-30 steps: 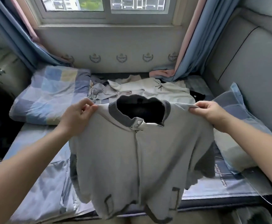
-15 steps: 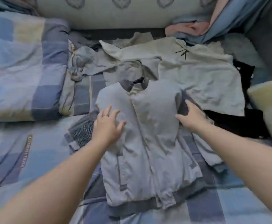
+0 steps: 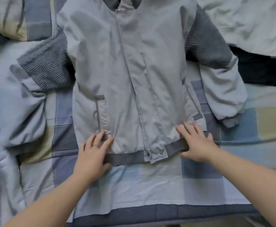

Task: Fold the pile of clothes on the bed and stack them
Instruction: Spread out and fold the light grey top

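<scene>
A bed point(image 3: 150, 185) with a blue, grey and tan checked cover fills the view. A pale grey jacket point(image 3: 125, 71) lies front up across the middle of it, collar toward 12 o'clock and dark ribbed hem point(image 3: 125, 158) toward 6. One sleeve point(image 3: 44, 68) trails off crumpled toward 9 o'clock; the other sleeve point(image 3: 224, 89) bends down toward 3 to 4 o'clock. More of the pile lies at 1 to 2 o'clock: a pale shirt point(image 3: 242, 22) over a dark garment point(image 3: 257, 69).

The jacket looks light, soft and slightly padded, with smooth cloth that will probably slide and puff up rather than hold a crease. The ribbed hem, the cuffs and the shoulder seams look like the firmest places to pinch.

Both forearms reach in from 6 o'clock. The left hand point(image 3: 93, 153), wearing a ring point(image 3: 95, 145), lies flat at 7 o'clock with straight, slightly spread fingers pressing the hem corner. The right hand point(image 3: 196, 141) lies flat at 5 o'clock, its fingers fanned across the opposite corner. Neither pinches any cloth.
</scene>
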Demonstrator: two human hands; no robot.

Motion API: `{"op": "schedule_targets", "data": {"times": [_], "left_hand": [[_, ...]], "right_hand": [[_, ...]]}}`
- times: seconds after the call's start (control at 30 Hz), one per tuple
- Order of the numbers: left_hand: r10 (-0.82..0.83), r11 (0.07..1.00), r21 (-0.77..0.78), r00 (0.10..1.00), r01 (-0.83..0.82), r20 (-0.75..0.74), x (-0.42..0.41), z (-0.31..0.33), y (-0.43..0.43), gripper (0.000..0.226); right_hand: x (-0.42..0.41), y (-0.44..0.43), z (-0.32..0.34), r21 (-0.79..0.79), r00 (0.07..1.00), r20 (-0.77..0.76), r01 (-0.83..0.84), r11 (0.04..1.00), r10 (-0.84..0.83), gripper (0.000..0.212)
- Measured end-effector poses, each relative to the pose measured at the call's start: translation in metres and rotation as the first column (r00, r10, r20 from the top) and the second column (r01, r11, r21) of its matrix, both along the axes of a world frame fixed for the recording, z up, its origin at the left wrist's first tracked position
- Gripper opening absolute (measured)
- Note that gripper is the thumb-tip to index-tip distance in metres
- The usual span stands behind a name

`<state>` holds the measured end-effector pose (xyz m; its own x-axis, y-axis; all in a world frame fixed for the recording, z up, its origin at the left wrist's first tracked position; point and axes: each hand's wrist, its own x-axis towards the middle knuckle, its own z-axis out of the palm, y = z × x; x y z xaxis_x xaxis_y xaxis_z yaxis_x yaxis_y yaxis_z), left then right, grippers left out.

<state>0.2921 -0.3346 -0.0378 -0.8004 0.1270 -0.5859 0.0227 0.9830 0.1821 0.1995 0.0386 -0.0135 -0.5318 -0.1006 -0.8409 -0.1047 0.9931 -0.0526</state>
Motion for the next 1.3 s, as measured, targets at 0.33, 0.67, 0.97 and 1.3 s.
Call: {"op": "schedule_targets", "data": {"times": [0.33,0.67,0.97,1.3], "left_hand": [[0.151,0.987,-0.018,0.966,-0.158,-0.211,0.035,-0.030,0.012,0.083],[-0.009,0.994,-0.112,0.975,-0.016,-0.223,0.078,0.004,-0.003,0.039],[-0.038,0.976,-0.215,0.996,0.019,-0.084,0.118,0.035,0.004,0.035],[-0.005,0.947,-0.314,0.982,0.065,0.189,0.141,0.038,-0.040,0.040]], "right_hand": [[0.018,0.059,-0.051,-0.183,0.823,-0.546,-0.303,0.935,0.159,0.072],[0.084,0.093,-0.003,-0.158,0.643,-0.749,-0.407,0.900,0.160,0.014],[0.145,0.063,0.018,-0.305,0.799,-0.598,-0.303,0.903,0.066,0.019],[0.192,0.056,0.031,-0.123,0.902,-0.410,-0.202,0.972,0.136,0.019]]}}
